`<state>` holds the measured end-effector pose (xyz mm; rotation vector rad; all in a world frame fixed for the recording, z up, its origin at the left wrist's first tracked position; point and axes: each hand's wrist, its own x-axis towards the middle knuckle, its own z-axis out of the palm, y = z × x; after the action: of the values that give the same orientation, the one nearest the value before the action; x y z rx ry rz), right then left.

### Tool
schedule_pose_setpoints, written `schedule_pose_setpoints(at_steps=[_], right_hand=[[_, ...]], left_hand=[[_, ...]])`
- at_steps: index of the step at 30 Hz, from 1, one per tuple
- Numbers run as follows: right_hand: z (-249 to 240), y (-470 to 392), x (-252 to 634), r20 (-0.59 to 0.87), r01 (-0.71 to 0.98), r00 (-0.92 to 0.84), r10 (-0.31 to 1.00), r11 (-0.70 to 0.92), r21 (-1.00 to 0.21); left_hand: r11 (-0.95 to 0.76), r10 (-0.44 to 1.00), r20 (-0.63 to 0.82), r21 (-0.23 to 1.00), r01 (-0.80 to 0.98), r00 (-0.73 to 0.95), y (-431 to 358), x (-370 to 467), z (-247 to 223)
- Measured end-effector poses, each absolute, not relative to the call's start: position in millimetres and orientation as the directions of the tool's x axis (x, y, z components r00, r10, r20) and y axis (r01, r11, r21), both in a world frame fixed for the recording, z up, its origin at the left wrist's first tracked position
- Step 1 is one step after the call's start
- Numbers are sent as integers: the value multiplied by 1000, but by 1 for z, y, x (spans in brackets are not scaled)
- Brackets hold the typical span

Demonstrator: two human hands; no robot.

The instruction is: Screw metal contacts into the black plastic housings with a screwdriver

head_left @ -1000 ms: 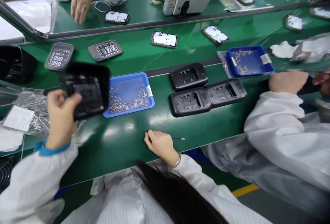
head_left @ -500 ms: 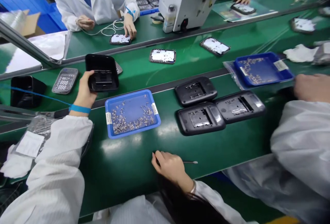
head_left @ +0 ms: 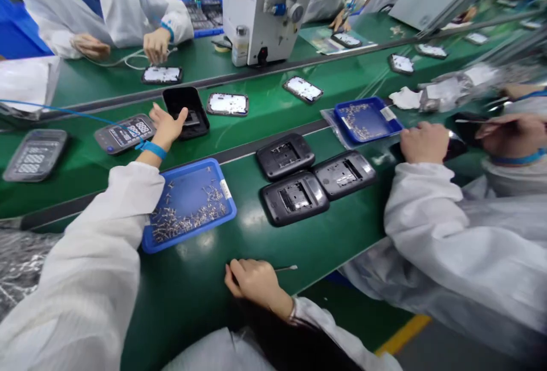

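My left hand [head_left: 168, 126] reaches over the far green surface, fingers spread. Its thumb overlaps the black open plastic housing [head_left: 197, 123]; whether it touches cannot be made out. Left of it lies a grey device with a digit display [head_left: 128, 133]. My right hand [head_left: 256, 282] rests closed on the near bench around a thin tool with a flat metal tip [head_left: 293, 268]; its handle is hidden in the fist. Between my arms stands a blue tray [head_left: 188, 186] of small metal parts, partly covered by my left sleeve. Black device shells [head_left: 294, 199] lie face down right of it.
Another display device [head_left: 36, 154] lies far left. White-faced units [head_left: 228, 104] sit along the far strip. A second blue tray [head_left: 367, 120] is near a co-worker's hand [head_left: 424, 142] on the right. Across the bench are a grey machine [head_left: 265, 12] and a co-worker's hand [head_left: 157, 45].
My left hand has set the black housing down on the far strip, and its fingers have spread. The view has shifted right. My right hand still holds the tool.
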<state>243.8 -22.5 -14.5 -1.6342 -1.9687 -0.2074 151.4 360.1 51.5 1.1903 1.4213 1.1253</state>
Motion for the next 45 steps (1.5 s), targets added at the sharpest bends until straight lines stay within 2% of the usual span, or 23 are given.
schedule_pose_setpoints(at_steps=[2, 3, 4, 5, 7, 9, 10, 15, 17, 23, 29, 35, 38, 40, 43, 45], right_hand=[[-16, -23, 245, 494, 941, -100, 864, 243, -235], [-17, -24, 246, 481, 941, -102, 871, 241, -237], [-18, -25, 246, 468, 942, -103, 878, 238, -239], [-19, -27, 246, 457, 942, -105, 884, 236, -240], [-20, -29, 247, 438, 942, -112, 892, 236, -240], [-21, -31, 248, 426, 940, -123, 896, 243, -240], [-20, -31, 248, 421, 939, -129, 898, 247, -239], [-17, -34, 249, 366, 940, -162, 916, 256, -225], [-16, -35, 249, 342, 942, -171, 924, 255, -219], [-16, -36, 248, 304, 950, -153, 940, 225, -218], [-16, -34, 249, 244, 947, -166, 955, 223, -230], [-10, -36, 249, 153, 942, -186, 971, 220, -255], [10, -34, 268, 127, 932, -181, 975, 211, -293], [26, -25, 291, 180, 935, -85, 980, 141, -324], [42, -3, 328, 278, 948, 212, 937, -127, -293], [42, 7, 341, 213, 927, 362, 908, -326, -185]], left_hand=[[-128, 985, 163, 917, 378, -60, 339, 142, 60], [-265, 956, 292, 824, 501, 26, 326, 135, 63], [-381, 919, 359, 715, 586, 159, 310, 126, 65], [-460, 887, 350, 620, 635, 301, 293, 117, 66], [-475, 868, 166, 554, 684, 468, 258, 98, 66], [-410, 870, -23, 520, 750, 492, 227, 82, 63], [-387, 879, -61, 487, 783, 472, 215, 76, 61], [-357, 929, 49, 370, 858, 366, 198, 60, 52], [-340, 938, 75, 383, 859, 338, 205, 56, 47], [-353, 933, 159, 562, 748, 322, 220, 53, 30], [-445, 891, 161, 501, 742, 425, 217, 58, 28], [-373, 926, 212, 647, 665, 313, 189, 68, 56], [-236, 968, 128, 752, 616, 215, 155, 71, 70], [-118, 984, 14, 801, 587, 178, 128, 70, 71], [73, 961, -193, 867, 492, 197, 89, 68, 57], [181, 923, -300, 891, 417, 240, 66, 69, 41]])
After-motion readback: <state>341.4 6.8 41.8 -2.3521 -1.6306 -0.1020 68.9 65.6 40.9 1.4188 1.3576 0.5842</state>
